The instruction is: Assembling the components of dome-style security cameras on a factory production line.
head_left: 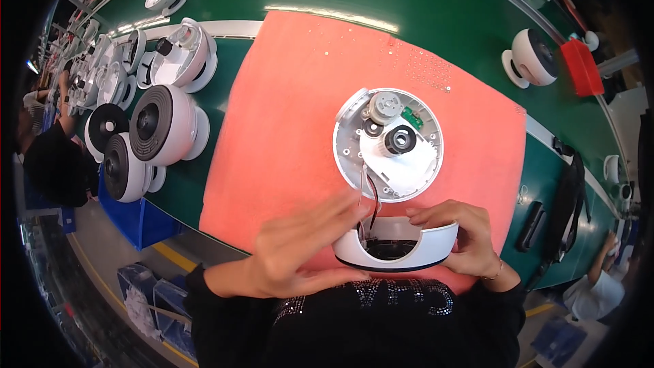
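A white curved housing half (437, 247) with a rounded cutout and dark inside stands at the near edge of the pink mat. My right hand (470, 232) is closed around its right end, fingers over the upper rim. My left hand (300, 245), somewhat blurred, is at its left end with fingers stretched toward the wires and thumb apart, close to the lower edge. Thin wires (375, 197) run from this half up to a round white housing (344, 157) lying face up beyond it. Inside that housing are a silver motor (386, 105), a green circuit board (413, 118) and a black cylindrical part (400, 139).
Small screws (426, 71) lie scattered on the pink mat (272, 116). Several round white fan-like units (163, 126) and opened housings stand left. Another unit (531, 58) and a red bin (581, 68) are far right. A black tool (531, 226) and strap lie right. Other people work nearby.
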A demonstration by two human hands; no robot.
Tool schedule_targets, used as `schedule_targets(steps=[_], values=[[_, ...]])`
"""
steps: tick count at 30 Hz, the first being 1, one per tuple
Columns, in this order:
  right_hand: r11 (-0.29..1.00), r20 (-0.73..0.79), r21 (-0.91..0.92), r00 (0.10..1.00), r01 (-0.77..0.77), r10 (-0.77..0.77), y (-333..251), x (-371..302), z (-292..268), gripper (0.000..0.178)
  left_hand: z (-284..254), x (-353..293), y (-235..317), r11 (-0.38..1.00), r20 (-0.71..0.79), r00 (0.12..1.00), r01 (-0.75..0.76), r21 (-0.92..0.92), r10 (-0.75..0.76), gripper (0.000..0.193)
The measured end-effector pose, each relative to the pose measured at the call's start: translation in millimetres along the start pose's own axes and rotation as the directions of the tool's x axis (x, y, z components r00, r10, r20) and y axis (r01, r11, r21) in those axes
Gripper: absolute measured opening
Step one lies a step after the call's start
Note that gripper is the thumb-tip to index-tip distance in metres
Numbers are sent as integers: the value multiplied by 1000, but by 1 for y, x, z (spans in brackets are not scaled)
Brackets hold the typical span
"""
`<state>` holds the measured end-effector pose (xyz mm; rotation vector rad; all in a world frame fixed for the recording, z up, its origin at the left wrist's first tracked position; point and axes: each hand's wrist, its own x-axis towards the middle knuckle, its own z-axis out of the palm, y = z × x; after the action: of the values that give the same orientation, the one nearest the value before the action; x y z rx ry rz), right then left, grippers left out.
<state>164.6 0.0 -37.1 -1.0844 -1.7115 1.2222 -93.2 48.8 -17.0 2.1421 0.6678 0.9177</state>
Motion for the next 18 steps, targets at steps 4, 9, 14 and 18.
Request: schedule_targets(steps=[4,9,14,18], values=[[999,16,-42,1000,0,1,-1,2,-1,31,7,-6,-2,1000,-17,1000,1,-7,-1,61],[998,58,-64,998,-20,24,-2,1,0,43,5,-4,-2,999,-27,1000,-1,-49,0,52],[998,6,23,999,54,-54,1,-2,4,52,5,-4,-7,995,-33,999,29,-92,-32,47],[993,2,-77,996,89,-89,0,-1,2,51,2,-1,-3,998,-28,999,43,-41,-44,46]])
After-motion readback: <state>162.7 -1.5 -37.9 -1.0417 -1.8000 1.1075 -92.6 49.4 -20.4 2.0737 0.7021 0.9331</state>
